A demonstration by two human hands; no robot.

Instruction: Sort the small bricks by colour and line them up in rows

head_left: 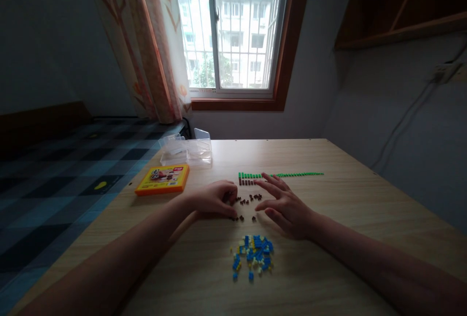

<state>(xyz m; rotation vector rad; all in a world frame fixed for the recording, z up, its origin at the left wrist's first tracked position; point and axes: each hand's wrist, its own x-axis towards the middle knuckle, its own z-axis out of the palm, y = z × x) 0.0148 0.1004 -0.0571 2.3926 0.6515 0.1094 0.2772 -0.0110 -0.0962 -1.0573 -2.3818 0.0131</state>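
Small brown building bricks [244, 201] lie loose between my two hands. My left hand [217, 198] rests at their left side with its fingers curled in; whatever is inside the curl is hidden. On the other side, my right hand [284, 204] has its fingers spread, and one fingertip reaches the right end of a short row of brown bricks [246, 183]. Just behind that row runs a long line of green bricks [299, 175], partly covered by my right fingers. Nearer to me is a loose pile of blue, yellow and cream bricks [257, 250].
An orange-edged flat box [162, 180] with a printed lid lies left of my left hand. Behind it stand clear plastic containers [197, 150]. The wooden table [350, 257] borders a bed with a checked cover [83, 160]. A window [241, 34] is ahead.
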